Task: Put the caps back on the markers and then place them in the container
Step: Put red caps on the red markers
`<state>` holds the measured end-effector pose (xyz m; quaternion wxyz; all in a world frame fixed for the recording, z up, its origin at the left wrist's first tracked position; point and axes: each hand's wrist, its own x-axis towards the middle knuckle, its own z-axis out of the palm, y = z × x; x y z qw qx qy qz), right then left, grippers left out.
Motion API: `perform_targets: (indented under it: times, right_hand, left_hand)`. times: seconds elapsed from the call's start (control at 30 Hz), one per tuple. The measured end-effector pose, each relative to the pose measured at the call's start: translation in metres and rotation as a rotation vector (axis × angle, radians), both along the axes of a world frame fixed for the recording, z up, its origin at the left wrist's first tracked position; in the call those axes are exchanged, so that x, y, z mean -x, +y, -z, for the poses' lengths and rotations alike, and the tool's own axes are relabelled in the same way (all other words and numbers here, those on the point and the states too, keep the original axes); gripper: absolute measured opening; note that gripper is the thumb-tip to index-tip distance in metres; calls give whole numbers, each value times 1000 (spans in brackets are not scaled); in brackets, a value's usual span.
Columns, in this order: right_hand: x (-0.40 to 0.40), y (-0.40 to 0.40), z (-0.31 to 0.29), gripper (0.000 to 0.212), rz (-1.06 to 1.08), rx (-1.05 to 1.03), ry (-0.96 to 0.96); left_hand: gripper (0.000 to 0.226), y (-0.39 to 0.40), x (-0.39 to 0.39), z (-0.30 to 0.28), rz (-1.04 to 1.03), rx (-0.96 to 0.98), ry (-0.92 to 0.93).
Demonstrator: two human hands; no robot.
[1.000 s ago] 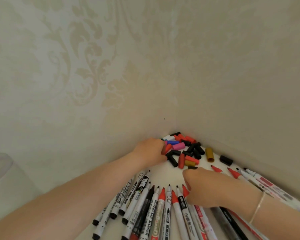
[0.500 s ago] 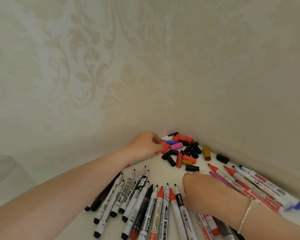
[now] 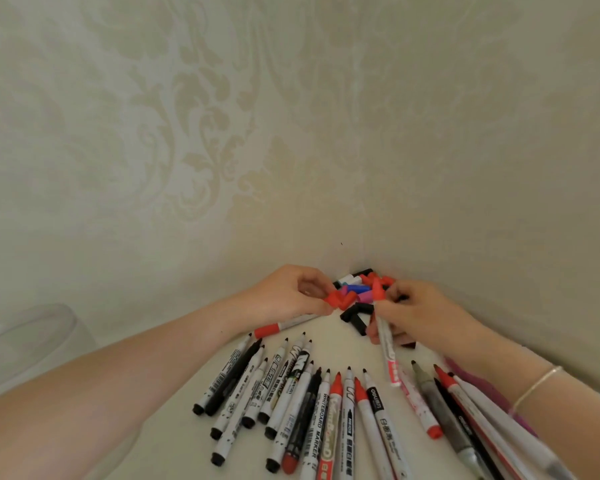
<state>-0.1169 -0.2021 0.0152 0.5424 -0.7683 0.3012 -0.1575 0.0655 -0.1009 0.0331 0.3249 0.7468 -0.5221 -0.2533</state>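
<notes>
The step in hand looked like capping. Near the frame's centre the left hand [image 3: 284,296] pinched a red cap [image 3: 334,298] between thumb and fingertips, while the right hand [image 3: 426,317] gripped a red marker [image 3: 385,341] with fingers curled round its barrel — tip up, close beside the cap. The next move probably called for lining cap with tip and pressing home. The clear container [image 3: 28,337] stood at the left edge, well apart; loose caps [image 3: 357,311] lay in the corner behind.
</notes>
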Motion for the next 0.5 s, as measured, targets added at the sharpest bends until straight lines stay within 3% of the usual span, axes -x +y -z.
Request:
perform_targets:
  times: [0.07,0.2,0.5]
  right_hand:
    - [4,0,-11,15,-51,-121,-111]
    - [7,0,-18,14,-93,75,-112]
    - [-2,-10,-7,14,-123,288,38]
  left_hand:
    - [26,1,1,-2,-9,35,11]
    - [26,2,-1,-4,-27,87,57]
    - [23,4,0,-6,-5,76,59]
